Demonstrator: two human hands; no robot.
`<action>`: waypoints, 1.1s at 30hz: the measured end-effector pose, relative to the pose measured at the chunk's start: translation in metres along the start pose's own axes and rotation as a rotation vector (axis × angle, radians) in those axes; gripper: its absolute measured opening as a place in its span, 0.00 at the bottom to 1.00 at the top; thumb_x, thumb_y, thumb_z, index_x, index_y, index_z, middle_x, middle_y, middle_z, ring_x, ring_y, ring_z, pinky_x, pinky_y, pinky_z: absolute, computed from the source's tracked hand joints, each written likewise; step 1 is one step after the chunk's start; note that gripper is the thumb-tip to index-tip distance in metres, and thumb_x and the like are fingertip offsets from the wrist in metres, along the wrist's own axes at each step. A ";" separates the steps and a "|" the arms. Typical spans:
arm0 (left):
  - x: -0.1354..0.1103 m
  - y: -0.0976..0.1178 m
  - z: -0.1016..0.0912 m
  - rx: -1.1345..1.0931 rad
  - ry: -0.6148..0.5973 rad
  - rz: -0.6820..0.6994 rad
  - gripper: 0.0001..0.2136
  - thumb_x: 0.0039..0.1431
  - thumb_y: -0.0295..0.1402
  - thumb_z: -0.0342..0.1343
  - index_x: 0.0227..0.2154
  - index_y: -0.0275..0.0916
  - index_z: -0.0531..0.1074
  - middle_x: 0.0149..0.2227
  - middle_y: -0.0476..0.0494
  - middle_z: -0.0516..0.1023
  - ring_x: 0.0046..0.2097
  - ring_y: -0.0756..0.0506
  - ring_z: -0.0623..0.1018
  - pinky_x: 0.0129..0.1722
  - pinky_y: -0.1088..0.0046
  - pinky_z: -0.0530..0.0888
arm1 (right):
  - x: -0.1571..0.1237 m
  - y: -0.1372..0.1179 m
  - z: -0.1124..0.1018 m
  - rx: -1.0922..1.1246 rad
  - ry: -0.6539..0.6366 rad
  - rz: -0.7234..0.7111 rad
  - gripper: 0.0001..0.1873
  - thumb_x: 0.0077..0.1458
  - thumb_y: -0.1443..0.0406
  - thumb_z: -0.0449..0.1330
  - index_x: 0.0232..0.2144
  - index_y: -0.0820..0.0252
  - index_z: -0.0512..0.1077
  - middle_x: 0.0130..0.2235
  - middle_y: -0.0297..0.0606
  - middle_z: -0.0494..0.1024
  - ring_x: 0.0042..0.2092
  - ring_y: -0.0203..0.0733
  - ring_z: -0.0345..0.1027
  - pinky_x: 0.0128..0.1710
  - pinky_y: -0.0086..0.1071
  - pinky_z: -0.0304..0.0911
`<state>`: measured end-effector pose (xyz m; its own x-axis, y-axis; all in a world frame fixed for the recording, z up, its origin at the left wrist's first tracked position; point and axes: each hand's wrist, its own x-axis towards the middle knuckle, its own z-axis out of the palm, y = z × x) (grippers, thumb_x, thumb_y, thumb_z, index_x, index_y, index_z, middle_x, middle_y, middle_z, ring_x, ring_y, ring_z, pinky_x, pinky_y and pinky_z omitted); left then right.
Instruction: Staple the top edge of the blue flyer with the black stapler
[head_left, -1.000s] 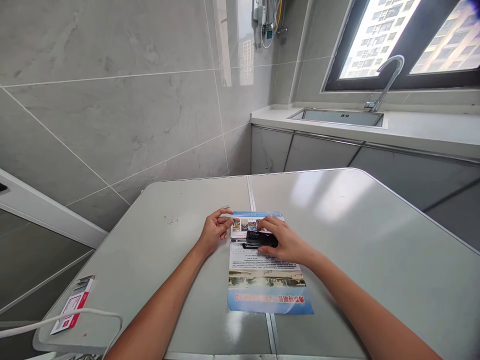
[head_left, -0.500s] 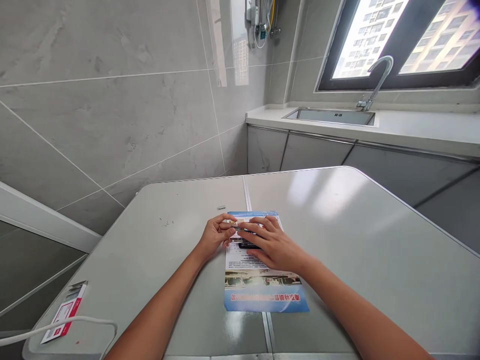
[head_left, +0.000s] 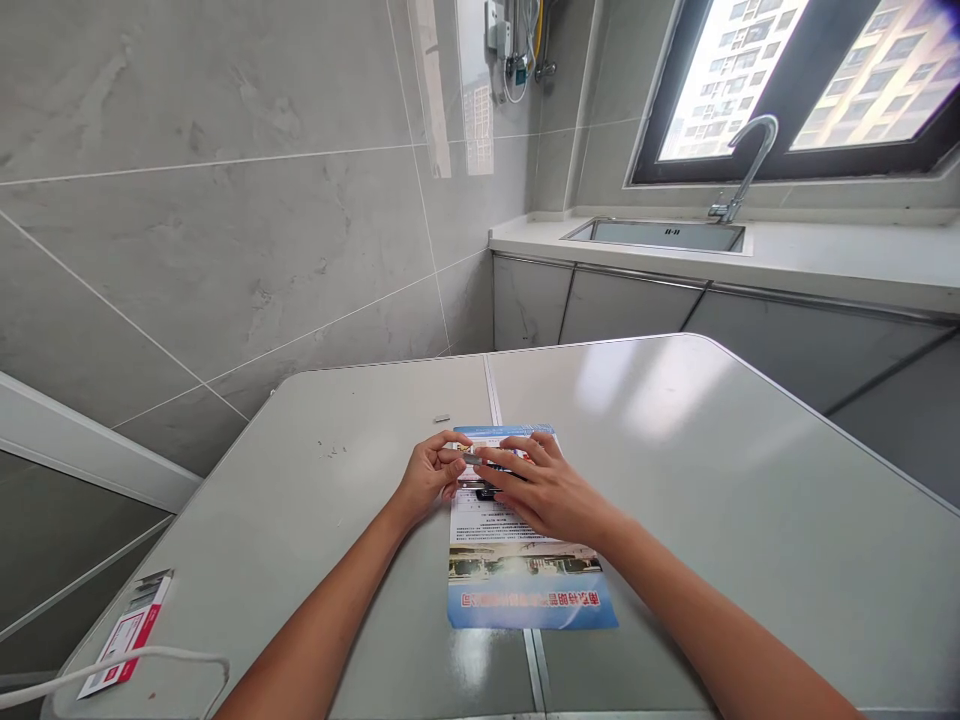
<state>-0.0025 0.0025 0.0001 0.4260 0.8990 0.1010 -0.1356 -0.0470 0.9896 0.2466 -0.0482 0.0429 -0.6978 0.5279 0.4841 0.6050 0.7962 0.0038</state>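
A printed leaflet [head_left: 525, 600] with blue ends lies on the table, and both hands are over its far half. My left hand [head_left: 427, 475] pinches a small silvery strip of staples [head_left: 472, 459] between thumb and fingertips. Fingers of my right hand [head_left: 551, 490] stretch over a black and silver stapler [head_left: 486, 494], holding it on the leaflet. Most of the stapler is hidden by that hand, as is the right thumb. The right fingertips come close to the strip; whether they touch it I cannot tell.
Another short grey strip [head_left: 442, 418] lies beyond my left hand, with tiny loose bits [head_left: 330, 452] left of it. A red and white packet [head_left: 127, 635] and a white cable [head_left: 150, 652] are at the near left. Behind the table [head_left: 712, 450] stands a counter with a sink [head_left: 667, 235].
My hands stay almost in place. The silvery strip at the left fingertips shows more clearly now, and less of the black stapler is visible. The view has shifted slightly.
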 end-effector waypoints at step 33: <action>0.019 -0.020 -0.037 1.350 0.249 0.161 0.12 0.65 0.23 0.48 0.43 0.42 0.74 0.45 0.40 0.78 0.48 0.38 0.76 0.48 0.60 0.67 | -0.074 0.126 0.058 -0.076 -0.081 0.782 0.23 0.67 0.64 0.49 0.60 0.51 0.72 0.66 0.47 0.68 0.59 0.64 0.61 0.47 0.60 0.67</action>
<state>-0.0248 0.0362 -0.0215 0.2997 0.8899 0.3437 0.8566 -0.4097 0.3136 0.3523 0.0299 -0.0431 -0.0831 0.9484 0.3059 0.9540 0.1644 -0.2506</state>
